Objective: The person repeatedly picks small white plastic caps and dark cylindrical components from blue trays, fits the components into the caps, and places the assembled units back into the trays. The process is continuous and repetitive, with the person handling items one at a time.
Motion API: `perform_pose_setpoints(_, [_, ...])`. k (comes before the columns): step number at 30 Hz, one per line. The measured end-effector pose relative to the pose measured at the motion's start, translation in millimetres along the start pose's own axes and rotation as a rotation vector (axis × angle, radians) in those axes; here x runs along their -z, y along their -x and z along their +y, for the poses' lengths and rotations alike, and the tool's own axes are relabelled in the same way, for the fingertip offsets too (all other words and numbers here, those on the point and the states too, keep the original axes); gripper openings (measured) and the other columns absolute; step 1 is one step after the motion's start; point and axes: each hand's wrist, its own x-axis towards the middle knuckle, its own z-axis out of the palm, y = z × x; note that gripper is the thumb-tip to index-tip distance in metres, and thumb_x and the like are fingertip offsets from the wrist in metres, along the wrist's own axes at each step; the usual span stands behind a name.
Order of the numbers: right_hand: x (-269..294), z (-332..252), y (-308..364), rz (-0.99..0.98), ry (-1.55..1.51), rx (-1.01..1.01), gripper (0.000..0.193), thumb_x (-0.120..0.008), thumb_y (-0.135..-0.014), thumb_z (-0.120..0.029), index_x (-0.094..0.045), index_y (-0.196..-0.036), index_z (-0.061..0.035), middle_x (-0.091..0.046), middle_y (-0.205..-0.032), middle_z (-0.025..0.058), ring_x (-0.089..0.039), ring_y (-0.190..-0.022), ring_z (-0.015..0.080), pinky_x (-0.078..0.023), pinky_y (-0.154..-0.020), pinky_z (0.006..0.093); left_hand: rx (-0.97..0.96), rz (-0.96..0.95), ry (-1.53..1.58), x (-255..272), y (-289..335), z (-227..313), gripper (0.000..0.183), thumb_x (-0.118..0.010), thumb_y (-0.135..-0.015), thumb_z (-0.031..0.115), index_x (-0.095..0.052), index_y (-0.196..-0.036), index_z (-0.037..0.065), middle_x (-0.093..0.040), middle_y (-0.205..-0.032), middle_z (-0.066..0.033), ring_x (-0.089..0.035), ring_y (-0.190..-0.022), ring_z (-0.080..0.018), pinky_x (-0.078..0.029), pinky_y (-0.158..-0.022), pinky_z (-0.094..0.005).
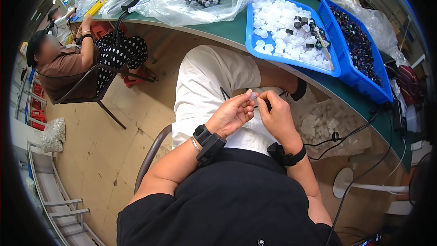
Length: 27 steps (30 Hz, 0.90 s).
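Above my lap, my left hand [233,115] pinches a small translucent plastic cap [253,96] between thumb and forefinger, its other fingers curled. Close against it, my right hand [276,117] is closed too, with its thumb and fingertips at the cap's right side. Something dark shows beneath the right fingers, too small and shaded to make out. Beyond my hands, a blue tray [249,41] on the table holds many white translucent caps [277,27], several black round parts [301,22] and a pair of tweezers [324,48].
A deeper blue bin [364,79] of dark wired parts stands right of the tray on the green table [214,29]. A clear bag [168,0] holds more parts. Cables [337,139] hang at the right. A co-worker [73,59] sits at the left.
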Motion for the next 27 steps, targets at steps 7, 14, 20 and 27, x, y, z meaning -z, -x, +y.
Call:
perform_pose_setpoints(7, [-3.2, 1.6, 0.6, 0.027, -0.006, 0.034, 0.007, -0.06, -0.086, -0.006, -0.055, -0.086, -0.0007, -0.062, -0.078, 0.0179, -0.061, -0.07, 0.0369, -0.048, -0.06, 0.0425, 0.02, 0.006, -0.011, -2.8, 0.6, -2.2, 0.025, -0.057, -0.096, 0.027, -0.06, -0.106, 0.004, -0.059, -0.081, 0.0018, -0.051, -0.068, -0.0055, -0.046, -0.062, -0.0195])
perform_pose_setpoints(14, [-0.6, -1.3, -0.2, 0.015, -0.014, -0.009, 0.007, -0.061, -0.083, -0.005, -0.056, -0.082, -0.0007, -0.063, -0.076, 0.017, -0.061, -0.066, 0.0355, -0.047, -0.058, 0.0408, 0.04, 0.014, 0.031, -0.9, 0.8, -1.9, 0.025, -0.059, -0.095, 0.027, -0.06, -0.104, 0.004, -0.06, -0.082, 0.0005, -0.052, -0.068, -0.0061, -0.047, -0.062, -0.0201])
perform_pose_setpoints(20, [-0.3, -0.2, 0.6, 0.0, -0.028, -0.022, 0.007, -0.061, -0.082, -0.005, -0.056, -0.08, -0.0001, -0.063, -0.074, 0.0173, -0.061, -0.063, 0.0346, -0.047, -0.056, 0.0396, 0.051, 0.015, 0.027, 1.4, -2.0, -3.3, 0.024, -0.06, -0.094, 0.026, -0.06, -0.104, 0.004, -0.059, -0.081, 0.0006, -0.052, -0.067, -0.006, -0.046, -0.062, -0.0199])
perform_pose_setpoints(27, [-0.1, 1.0, 0.1, -0.013, -0.07, -0.068, 0.008, -0.061, -0.083, -0.006, -0.057, -0.08, 0.0004, -0.063, -0.074, 0.0177, -0.061, -0.062, 0.0326, -0.046, -0.055, 0.0372, 0.019, -0.014, -0.09, 2.9, -1.9, -4.5, 0.022, -0.061, -0.094, 0.025, -0.062, -0.101, 0.004, -0.059, -0.081, 0.0019, -0.051, -0.067, -0.0052, -0.045, -0.061, -0.0194])
